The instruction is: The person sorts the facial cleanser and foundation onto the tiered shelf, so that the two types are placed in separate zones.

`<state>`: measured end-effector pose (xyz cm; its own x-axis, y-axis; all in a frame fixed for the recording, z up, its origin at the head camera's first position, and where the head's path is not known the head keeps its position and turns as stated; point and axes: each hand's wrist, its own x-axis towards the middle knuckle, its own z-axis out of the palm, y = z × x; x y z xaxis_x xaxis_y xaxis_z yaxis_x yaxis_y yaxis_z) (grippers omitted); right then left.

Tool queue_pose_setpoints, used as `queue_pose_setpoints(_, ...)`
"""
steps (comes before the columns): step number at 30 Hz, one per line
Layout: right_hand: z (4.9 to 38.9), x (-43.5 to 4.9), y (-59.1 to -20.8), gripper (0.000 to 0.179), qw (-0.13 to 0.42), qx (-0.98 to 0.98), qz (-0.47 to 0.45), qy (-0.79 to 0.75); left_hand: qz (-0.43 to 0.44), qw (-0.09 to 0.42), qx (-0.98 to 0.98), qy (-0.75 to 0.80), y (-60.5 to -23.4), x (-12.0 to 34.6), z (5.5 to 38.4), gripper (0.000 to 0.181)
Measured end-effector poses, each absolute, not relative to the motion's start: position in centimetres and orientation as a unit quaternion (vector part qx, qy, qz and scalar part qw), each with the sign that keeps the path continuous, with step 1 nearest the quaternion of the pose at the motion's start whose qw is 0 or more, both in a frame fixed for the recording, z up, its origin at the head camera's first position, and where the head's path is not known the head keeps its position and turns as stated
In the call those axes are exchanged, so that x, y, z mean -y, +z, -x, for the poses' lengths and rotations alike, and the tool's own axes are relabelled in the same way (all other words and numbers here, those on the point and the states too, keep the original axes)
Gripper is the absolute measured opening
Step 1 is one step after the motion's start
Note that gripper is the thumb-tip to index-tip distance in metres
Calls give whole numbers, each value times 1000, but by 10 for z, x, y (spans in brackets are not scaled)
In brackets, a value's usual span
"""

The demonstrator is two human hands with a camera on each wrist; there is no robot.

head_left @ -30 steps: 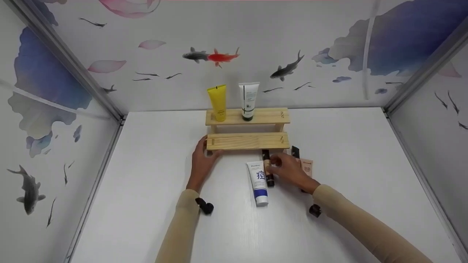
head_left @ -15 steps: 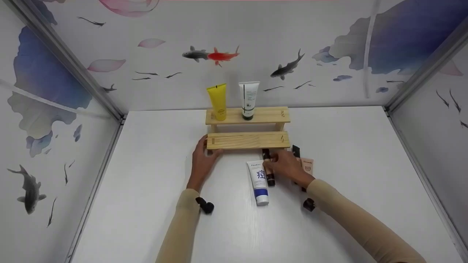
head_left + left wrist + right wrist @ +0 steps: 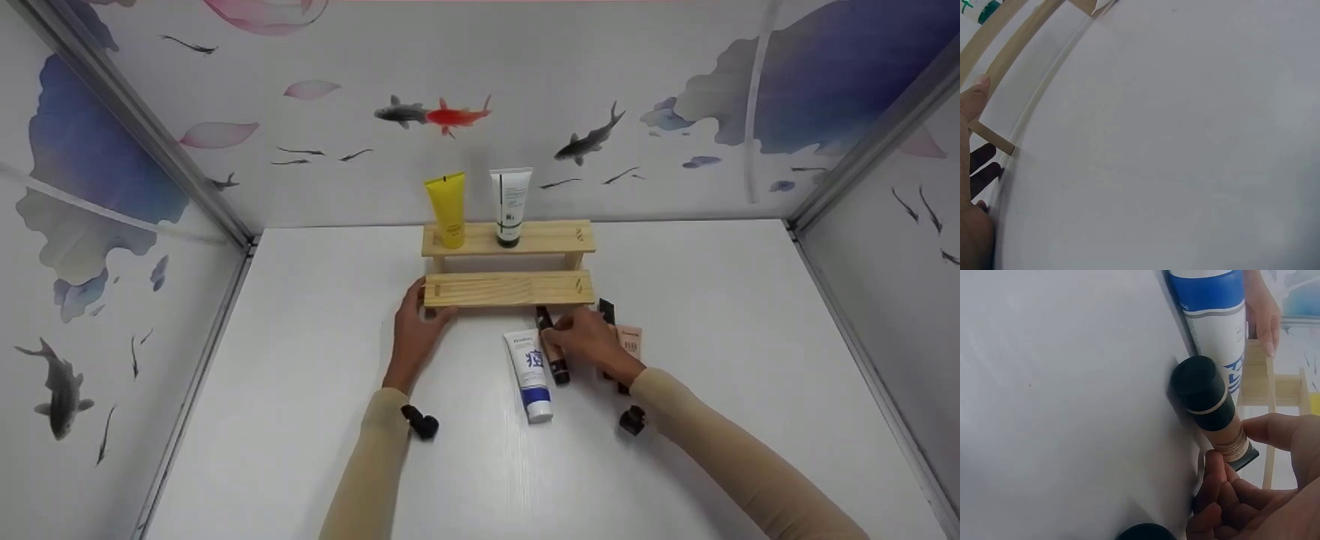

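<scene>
My left hand holds the left end of a two-tier wooden stand; in the left wrist view its thumb lies against the lower board's edge, with fingers behind the leg. My right hand pinches a slim tan cosmetic tube with a black cap, between thumb and fingers. That tube slants low over the table, its far end close to the stand's front. Just left of it lies a white squeeze tube with a blue band and blue lettering.
Upright on the top tier stand a yellow tube and a white tube with a dark cap. Beyond my right hand lie a pinkish BB tube and another black-ended tube. A patterned wall bounds the table's back.
My right hand has shifted slightly left and closed its fingers on the slim tan tube, whose near end has swung a little right. My left hand and the stand have stayed put.
</scene>
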<state>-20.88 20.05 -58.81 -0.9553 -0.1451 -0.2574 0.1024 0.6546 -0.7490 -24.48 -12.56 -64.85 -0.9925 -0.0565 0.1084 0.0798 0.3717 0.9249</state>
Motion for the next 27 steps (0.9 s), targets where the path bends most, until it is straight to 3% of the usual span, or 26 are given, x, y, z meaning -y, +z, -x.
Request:
queue_pose_setpoints(18,193,-205,-576,31,132,-894,0,-427,21,49,810,-584,-648,128,244,95)
queue_pose_setpoints(27,192,-210,-572,29,131,-881,5,-454,20,50,805,-590,-648,127,244,92)
